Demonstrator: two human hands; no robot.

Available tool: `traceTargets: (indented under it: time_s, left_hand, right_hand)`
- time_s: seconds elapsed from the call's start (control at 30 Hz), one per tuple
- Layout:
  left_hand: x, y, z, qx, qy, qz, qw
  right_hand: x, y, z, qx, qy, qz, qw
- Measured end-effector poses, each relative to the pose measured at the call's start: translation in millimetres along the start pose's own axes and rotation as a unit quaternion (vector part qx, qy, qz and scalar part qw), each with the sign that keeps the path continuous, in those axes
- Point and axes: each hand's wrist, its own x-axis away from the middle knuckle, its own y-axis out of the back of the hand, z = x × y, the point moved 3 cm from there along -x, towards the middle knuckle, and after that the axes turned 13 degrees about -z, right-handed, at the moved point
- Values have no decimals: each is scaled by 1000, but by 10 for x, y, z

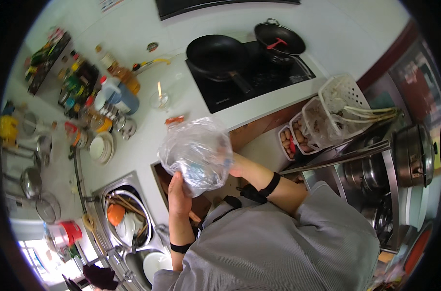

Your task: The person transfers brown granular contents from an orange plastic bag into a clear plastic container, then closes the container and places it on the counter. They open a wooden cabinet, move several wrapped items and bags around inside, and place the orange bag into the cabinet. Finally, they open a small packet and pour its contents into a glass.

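A crumpled clear plastic bag (196, 156) is held up in front of me, between my two hands. My left hand (179, 198) grips its lower left side, with the thumb lying over the film. On the right side, my right hand (235, 165) is at the bag, its fingers blurred and mostly covered by the shiny plastic. Something bluish shows faintly through the film, but I cannot tell what it is. Just beyond the bag, a small orange-red packet (174, 120) lies on the white countertop (184, 91).
A black frying pan (216, 54) and a wok (278, 38) sit on the black cooktop (256, 87). Bottles, including a blue jug (124, 98), crowd the left. The sink holds a dish-filled basin (127, 218). White perforated baskets (346, 94) stand at right, beside a pot rack (393, 196).
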Motion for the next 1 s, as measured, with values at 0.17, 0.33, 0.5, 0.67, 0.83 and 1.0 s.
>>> traceTargets:
  time_s: [0.17, 0.33, 0.5, 0.67, 0.83, 1.0]
  left_hand:
    - [-497, -326, -10, -19, -37, -59, 997]
    - [-973, -460, -254, 2, -115, -118, 986]
    - [-1210, -809, -322, 23, -156, -98, 983]
    - [-1518, -1166, -378, 72, -173, -38, 982]
    - [-1901, -1269, -359, -60, -153, 46, 985]
    - [-2179, -1230, -406, -93, -49, -39, 994]
  right_hand:
    - [-337, 296, 441, -40, 36, -55, 997]
    - [-705, 662, 1042, -3, 109, -52, 993]
    - [-1112, 1006, 1191, 287, 183, -118, 933]
    - [-1547, 1162, 1132, 291, 338, -124, 886]
    - [-1696, 1327, 1120, 322, 140, -172, 920]
    - [-1062, 988, 1397, 296, 145, -159, 931]
